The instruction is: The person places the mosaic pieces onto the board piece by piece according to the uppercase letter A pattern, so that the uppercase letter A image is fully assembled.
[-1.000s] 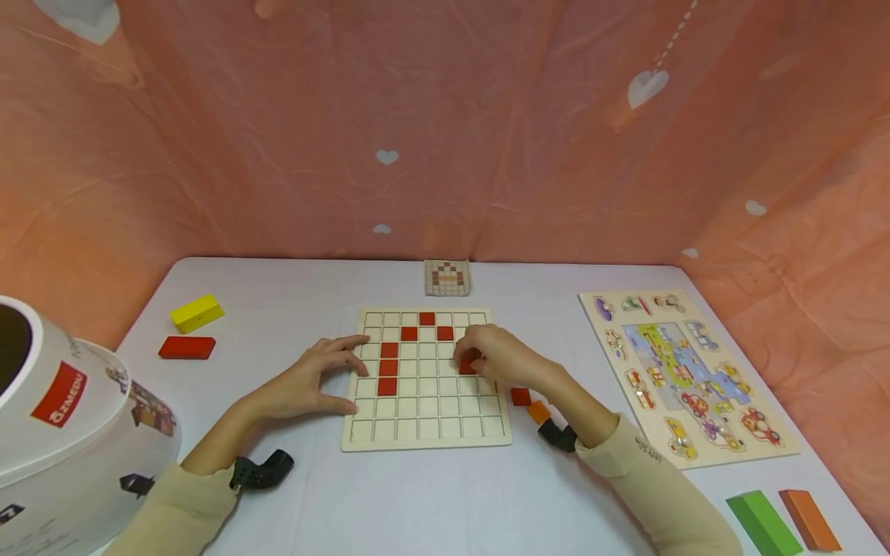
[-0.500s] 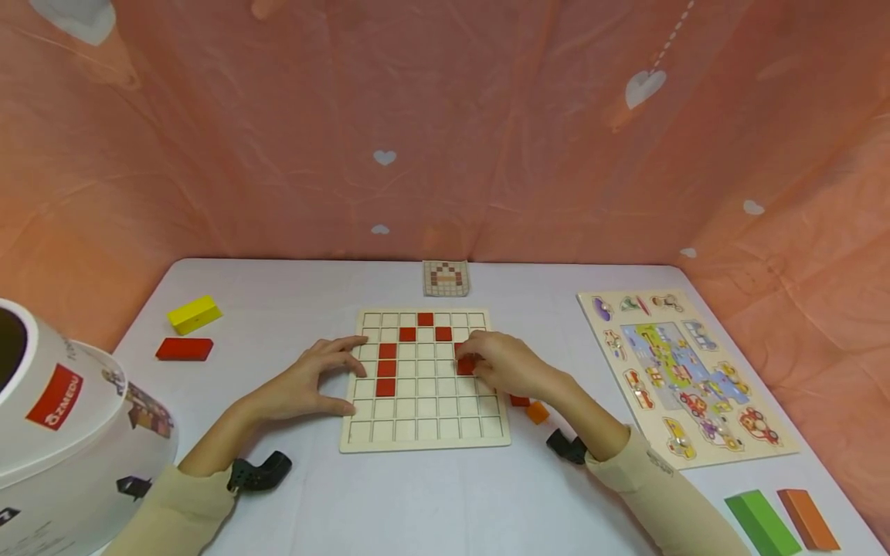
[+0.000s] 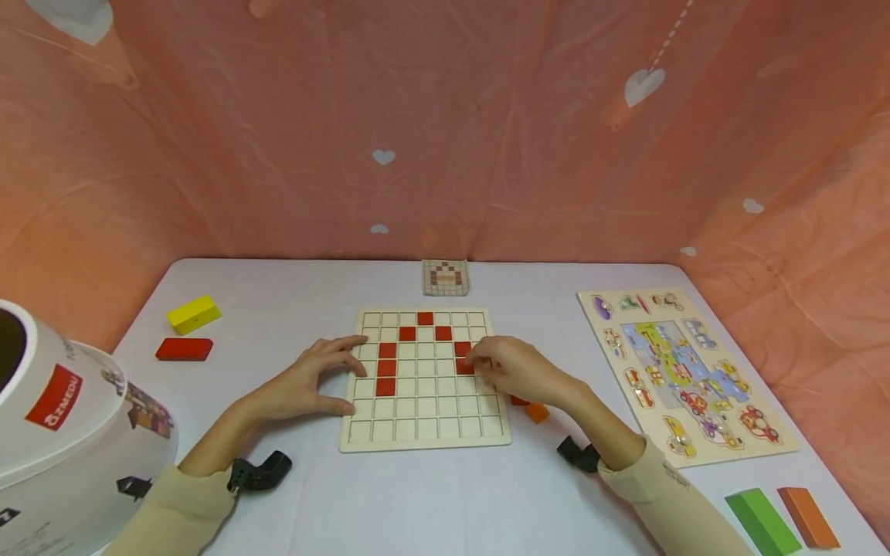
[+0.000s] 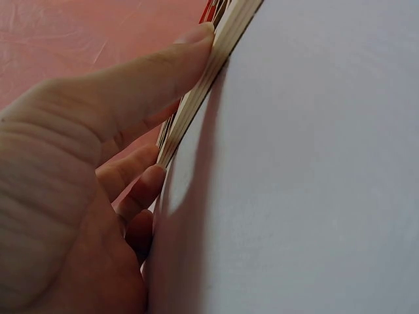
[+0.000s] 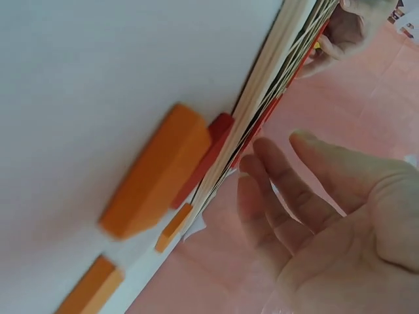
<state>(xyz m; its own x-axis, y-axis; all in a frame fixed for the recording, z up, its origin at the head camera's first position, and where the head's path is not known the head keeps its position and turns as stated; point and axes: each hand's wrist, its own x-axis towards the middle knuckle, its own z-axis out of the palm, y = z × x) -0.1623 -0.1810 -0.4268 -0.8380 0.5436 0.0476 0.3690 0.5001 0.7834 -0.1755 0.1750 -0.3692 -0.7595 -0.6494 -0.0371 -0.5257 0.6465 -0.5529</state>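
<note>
A light wooden grid board (image 3: 417,428) lies in the middle of the white table, with several red tiles (image 3: 387,350) set in its squares. My left hand (image 3: 306,378) rests at the board's left edge, thumb and fingertips touching it. Over the right part of the board is my right hand (image 3: 521,373), its fingertips beside a red tile (image 3: 463,367) sitting in a square. In the right wrist view, nothing shows between the thumb and fingers (image 5: 298,190). Just right of the board lie an orange tile (image 3: 537,412) and a red one (image 3: 518,401), partly hidden by that hand.
A small pattern card (image 3: 446,278) lies behind the board. To the right is a picture puzzle (image 3: 684,378), with green (image 3: 762,521) and orange (image 3: 809,517) blocks nearer. Yellow (image 3: 194,315) and red (image 3: 184,349) blocks lie left, beyond a white bucket (image 3: 90,455).
My right hand has drawn slightly right and toward me, its fingers easing off the red tile. Two stacked red tiles now show there. My left hand has stayed at the edge.
</note>
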